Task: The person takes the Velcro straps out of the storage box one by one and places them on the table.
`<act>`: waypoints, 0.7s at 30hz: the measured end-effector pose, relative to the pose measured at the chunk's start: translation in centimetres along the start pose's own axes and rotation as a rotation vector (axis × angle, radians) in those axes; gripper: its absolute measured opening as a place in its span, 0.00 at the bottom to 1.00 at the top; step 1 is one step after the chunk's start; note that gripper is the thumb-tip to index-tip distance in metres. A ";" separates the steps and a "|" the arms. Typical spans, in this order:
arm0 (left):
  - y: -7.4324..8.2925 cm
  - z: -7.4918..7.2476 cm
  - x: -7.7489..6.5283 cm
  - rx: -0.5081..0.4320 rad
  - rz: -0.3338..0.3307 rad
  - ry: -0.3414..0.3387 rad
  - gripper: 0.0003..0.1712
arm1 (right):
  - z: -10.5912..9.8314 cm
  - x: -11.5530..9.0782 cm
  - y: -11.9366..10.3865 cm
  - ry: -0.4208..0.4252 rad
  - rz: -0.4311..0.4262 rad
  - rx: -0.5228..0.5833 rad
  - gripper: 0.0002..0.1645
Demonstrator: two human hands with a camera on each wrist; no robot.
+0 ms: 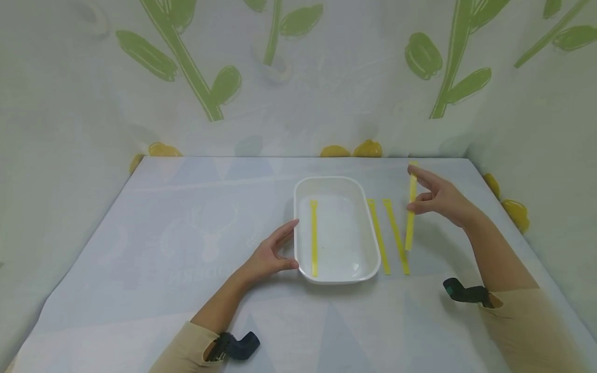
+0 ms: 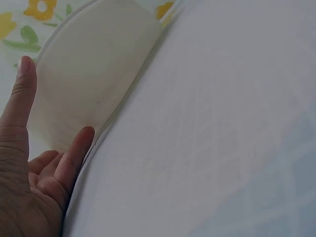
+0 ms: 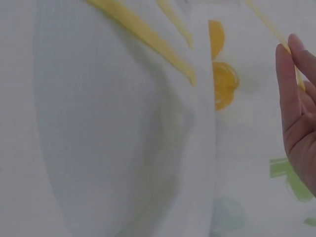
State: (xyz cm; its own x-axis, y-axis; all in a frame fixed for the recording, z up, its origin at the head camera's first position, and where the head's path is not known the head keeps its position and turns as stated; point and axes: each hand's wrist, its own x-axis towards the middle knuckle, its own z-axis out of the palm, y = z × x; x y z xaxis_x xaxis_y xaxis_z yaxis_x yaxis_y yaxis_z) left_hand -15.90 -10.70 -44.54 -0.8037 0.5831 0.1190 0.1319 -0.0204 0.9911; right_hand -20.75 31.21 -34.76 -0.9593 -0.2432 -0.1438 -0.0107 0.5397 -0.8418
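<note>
A white tray (image 1: 336,278) stands on the table, a flat yellow strip (image 1: 314,238) with a small slotted end lying inside it. Against the tray's left side rests my left hand (image 1: 271,255), thumb and fingers spread along the wall. The left wrist view shows that hand (image 2: 47,163) beside the tray's outer wall (image 2: 98,69). Right of the tray, my right hand (image 1: 440,199) pinches another yellow strip (image 1: 411,223), held lengthwise above the table. In the right wrist view, thumb and fingers of the hand (image 3: 298,106) meet on the thin strip (image 3: 269,24).
Two more yellow strips, a nearer one (image 1: 380,238) and a farther one (image 1: 397,238), lie side by side along the tray's right edge. The pale cloth-covered table (image 1: 163,248) ends at a patterned fabric backdrop (image 1: 326,77). Dark camera mounts (image 1: 240,346) stick out from both wrists.
</note>
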 end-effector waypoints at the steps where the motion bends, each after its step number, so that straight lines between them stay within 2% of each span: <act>1: 0.0 0.0 0.0 -0.001 0.002 -0.001 0.60 | -0.1 -0.2 0.3 -0.008 0.005 -0.006 0.59; 8: 0.0 0.0 0.1 0.004 0.004 -0.003 0.59 | -0.6 -1.5 2.0 -0.085 0.045 -0.071 0.58; 13: 0.0 0.0 0.2 0.016 0.008 -0.002 0.59 | -0.6 -2.0 3.3 -0.142 0.044 -0.068 0.59; 21: -0.1 0.1 0.1 0.002 0.005 0.004 0.62 | 0.3 -1.8 5.2 -0.137 0.018 -0.042 0.60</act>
State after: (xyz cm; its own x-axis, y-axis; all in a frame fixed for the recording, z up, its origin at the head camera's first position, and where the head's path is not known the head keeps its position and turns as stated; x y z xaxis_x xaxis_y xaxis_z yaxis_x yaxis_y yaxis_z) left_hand -15.90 -10.56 -44.65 -0.8055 0.5794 0.1242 0.1370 -0.0218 0.9903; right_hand -19.01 34.18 -39.05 -0.9120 -0.3395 -0.2304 -0.0086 0.5774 -0.8164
